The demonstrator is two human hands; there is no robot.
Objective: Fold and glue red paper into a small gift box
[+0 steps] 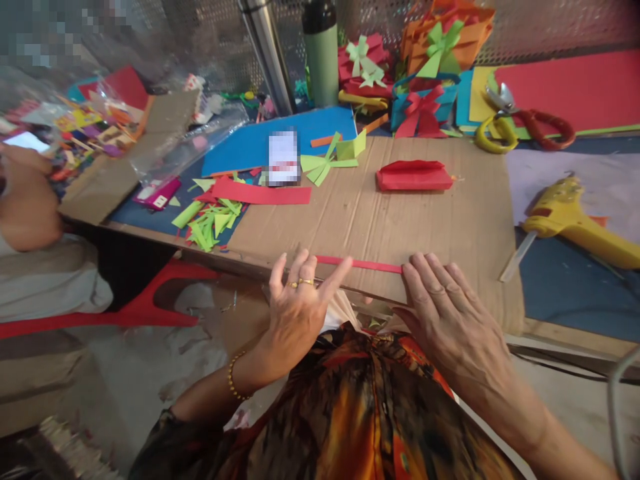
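Note:
A narrow red paper strip (375,265) lies flat along the front of the cardboard sheet (340,227). My left hand (299,310) is over its left part, fingers apart; one finger touches the strip, and the thumb is hidden. At the strip's right end, my right hand (445,300) rests flat on the cardboard with its fingers stretched out, covering that end. Farther back on the sheet sits a folded red paper piece (414,177). Left of it are a green paper bow (327,162) and a wider red paper strip (265,194).
Green paper scraps (210,223) are heaped at left beside a phone (283,158). A yellow glue gun (575,217) and scissors (525,123) lie at right. Paper bags with bows (425,100) and a green bottle (321,60) stand behind. Another person's arm (27,200) is at far left.

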